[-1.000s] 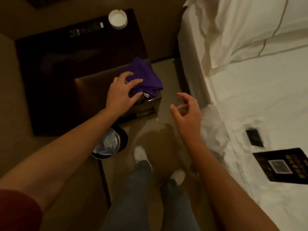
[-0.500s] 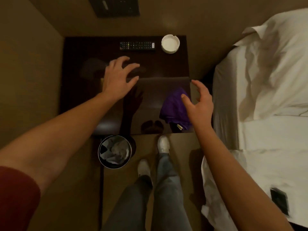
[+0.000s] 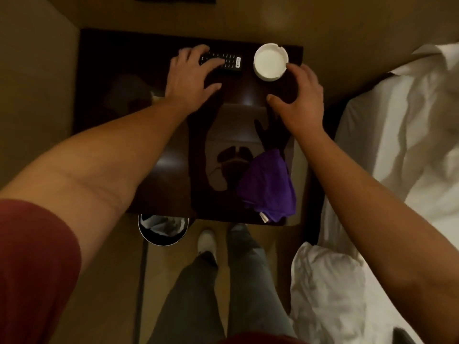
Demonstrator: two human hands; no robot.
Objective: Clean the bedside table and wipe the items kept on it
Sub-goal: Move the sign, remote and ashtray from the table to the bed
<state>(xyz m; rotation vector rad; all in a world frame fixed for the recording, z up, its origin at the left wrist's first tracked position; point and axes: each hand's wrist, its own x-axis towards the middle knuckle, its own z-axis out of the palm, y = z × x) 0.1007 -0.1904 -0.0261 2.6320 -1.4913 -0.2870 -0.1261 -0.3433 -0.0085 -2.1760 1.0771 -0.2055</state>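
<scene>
A dark glossy bedside table (image 3: 119,78) fills the middle of the head view. At its far edge lies a black remote control (image 3: 227,62). My left hand (image 3: 192,78) rests over the remote's left end, fingers spread across it. Right of the remote stands a round white ashtray (image 3: 270,61). My right hand (image 3: 299,95) hovers just beside and below the ashtray with fingers apart, holding nothing. A crumpled purple cloth (image 3: 268,187) lies at the table's near right corner, untouched.
A round waste bin (image 3: 162,228) with crumpled paper stands on the floor at the table's near edge. A bed with white sheets (image 3: 397,145) runs along the right. My legs and white shoes (image 3: 207,240) are below the table edge.
Both hands have reached farther across the table. The left moved from the table's middle onto the remote. The right left the purple cloth's side and went up beside the ashtray.
</scene>
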